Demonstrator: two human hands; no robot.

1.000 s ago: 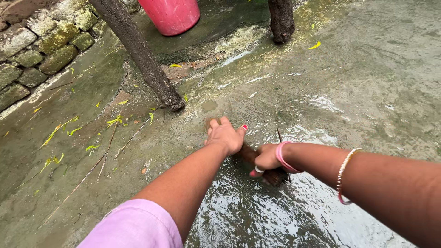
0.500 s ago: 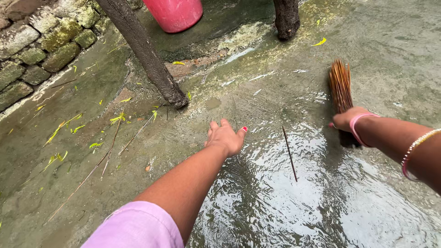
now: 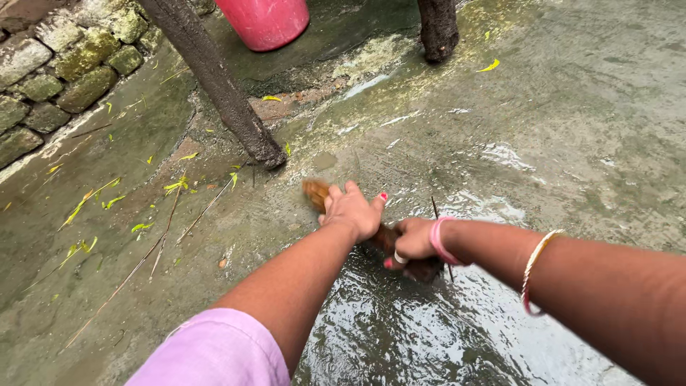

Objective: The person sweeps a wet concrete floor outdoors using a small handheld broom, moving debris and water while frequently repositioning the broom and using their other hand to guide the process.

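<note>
My right hand grips the dark handle end of a short brown stick broom that lies low across the wet concrete ground. The broom's bristle tip pokes out to the left past my left hand, which rests open with fingers spread flat on the ground, over the broom's middle. A thin loose broom stick shows just behind my right wrist. Pink and white bangles sit on my right arm, and a lilac sleeve covers my left upper arm.
A slanted dark wooden post meets the ground left of my hands; a second post stands behind. A red bucket sits at the top. A mossy stone wall borders the left. Yellow-green leaves and twigs litter the left.
My right hand swept the broom from the far right back to the left, under my left hand. The left hand has stayed planted on the ground.
</note>
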